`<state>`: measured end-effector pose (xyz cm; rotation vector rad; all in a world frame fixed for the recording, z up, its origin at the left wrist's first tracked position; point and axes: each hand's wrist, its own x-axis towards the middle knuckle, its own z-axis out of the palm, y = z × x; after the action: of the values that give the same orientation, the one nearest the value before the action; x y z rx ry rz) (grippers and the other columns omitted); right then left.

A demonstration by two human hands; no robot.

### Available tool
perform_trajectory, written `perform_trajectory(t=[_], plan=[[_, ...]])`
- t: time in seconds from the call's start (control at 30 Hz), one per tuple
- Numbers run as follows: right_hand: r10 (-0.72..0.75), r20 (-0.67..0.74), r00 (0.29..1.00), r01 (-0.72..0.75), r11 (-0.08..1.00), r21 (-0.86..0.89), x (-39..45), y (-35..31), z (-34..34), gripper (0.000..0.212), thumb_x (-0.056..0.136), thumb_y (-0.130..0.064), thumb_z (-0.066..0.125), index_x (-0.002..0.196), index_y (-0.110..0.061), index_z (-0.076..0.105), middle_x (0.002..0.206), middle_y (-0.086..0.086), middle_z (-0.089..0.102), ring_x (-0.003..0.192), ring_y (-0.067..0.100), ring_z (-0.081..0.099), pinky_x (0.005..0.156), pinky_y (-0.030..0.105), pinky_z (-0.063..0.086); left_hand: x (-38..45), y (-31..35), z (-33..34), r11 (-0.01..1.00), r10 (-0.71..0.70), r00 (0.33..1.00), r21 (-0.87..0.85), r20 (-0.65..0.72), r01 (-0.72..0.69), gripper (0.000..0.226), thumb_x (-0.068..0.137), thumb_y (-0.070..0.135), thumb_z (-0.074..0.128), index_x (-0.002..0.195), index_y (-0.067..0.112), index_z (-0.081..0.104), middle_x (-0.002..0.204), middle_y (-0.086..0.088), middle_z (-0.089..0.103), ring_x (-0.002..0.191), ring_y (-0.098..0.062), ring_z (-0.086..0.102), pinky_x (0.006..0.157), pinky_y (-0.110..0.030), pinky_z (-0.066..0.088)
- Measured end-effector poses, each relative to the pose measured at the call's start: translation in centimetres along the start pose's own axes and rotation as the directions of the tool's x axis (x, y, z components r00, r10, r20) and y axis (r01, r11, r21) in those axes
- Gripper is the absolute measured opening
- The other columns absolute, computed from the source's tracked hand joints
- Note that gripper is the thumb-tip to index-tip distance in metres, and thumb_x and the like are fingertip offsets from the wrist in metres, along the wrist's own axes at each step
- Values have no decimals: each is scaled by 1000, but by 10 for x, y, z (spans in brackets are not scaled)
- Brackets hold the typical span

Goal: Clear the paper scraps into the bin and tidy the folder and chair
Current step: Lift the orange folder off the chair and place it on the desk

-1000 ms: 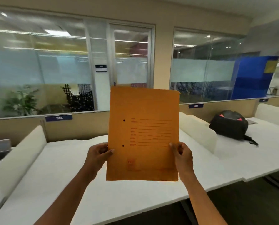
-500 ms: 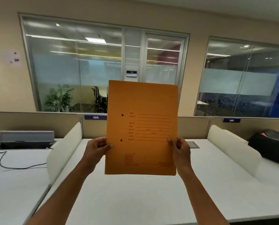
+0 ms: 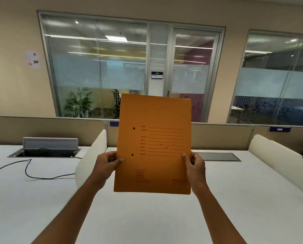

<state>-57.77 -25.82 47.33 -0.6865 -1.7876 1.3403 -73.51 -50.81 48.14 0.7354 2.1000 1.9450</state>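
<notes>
Head view: orange folder [image 3: 154,145] held upright in the air above the white desk [image 3: 147,217], printed face toward the camera, clear of the desk surface, in front of the far edge and the beige partition [image 3: 46,129]. Left hand [image 3: 108,164] gripping the folder's left edge just below the lower punched hole, thumb on the front, fingers [image 3: 112,155] wrapped behind. Right hand [image 3: 194,166] gripping the right edge at about the same height, thumb on the front, fingers behind and mostly hidden. Both forearms reaching up from the near edge of the desk. Red form lines and a small stamp on the folder's face, lettering too blurred to read. On the neighbouring desk to the left, an open cable hatch [image 3: 46,152] near the far edge, with a black cable [image 3: 29,173] trailing across the surface. A closed hatch [image 3: 219,156] near the far edge behind the right hand. White curved dividers [image 3: 90,162] at each side of the desk.
</notes>
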Motion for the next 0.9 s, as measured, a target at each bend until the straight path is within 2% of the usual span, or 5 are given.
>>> perform_trajectory(t=[0.17, 0.43, 0.6, 0.77, 0.9], plan=[[56, 16, 998, -56, 997, -48, 34, 33, 45, 36, 95, -46, 46, 116, -18, 55, 121, 6, 63, 102, 27, 62, 91, 48, 53, 34, -29, -5, 998, -46, 998, 44, -39, 48, 32, 90, 18, 62, 122, 12, 58, 116, -6, 66, 101, -28, 65, 91, -46, 52], [191, 87, 978, -185, 981, -64, 119, 106, 139, 34, 97, -41, 44, 119, -17, 55, 123, 8, 62, 105, 29, 61, 93, 49, 50, 147, -88, -18, 969, -183, 975, 145, -122, 200, 30, 88, 23, 65, 117, 16, 59, 116, -8, 66, 102, -33, 65, 90, -51, 51], [323, 134, 937, -311, 944, -107, 172, 146, 199, 34, 97, -40, 44, 121, -18, 54, 125, 9, 61, 107, 31, 60, 95, 51, 48, 222, -133, -29, 928, -244, 958, 251, -153, 276, 37, 88, 28, 66, 121, 13, 61, 114, -9, 69, 99, -32, 67, 89, -54, 54], [394, 213, 894, -372, 918, -136, 220, 179, 259, 34, 98, -37, 45, 126, -19, 52, 129, 8, 59, 110, 31, 59, 95, 50, 48, 282, -178, -48, 879, -299, 931, 321, -209, 354, 21, 90, 23, 65, 110, 19, 67, 110, -10, 71, 96, -31, 67, 91, -56, 53], [428, 259, 866, -401, 903, -154, 240, 203, 303, 34, 99, -35, 44, 127, -18, 52, 129, 6, 59, 111, 30, 59, 96, 50, 47, 319, -204, -57, 825, -314, 906, 391, -285, 409, 25, 90, 16, 65, 114, 10, 66, 109, -10, 68, 100, -33, 64, 94, -52, 50]])
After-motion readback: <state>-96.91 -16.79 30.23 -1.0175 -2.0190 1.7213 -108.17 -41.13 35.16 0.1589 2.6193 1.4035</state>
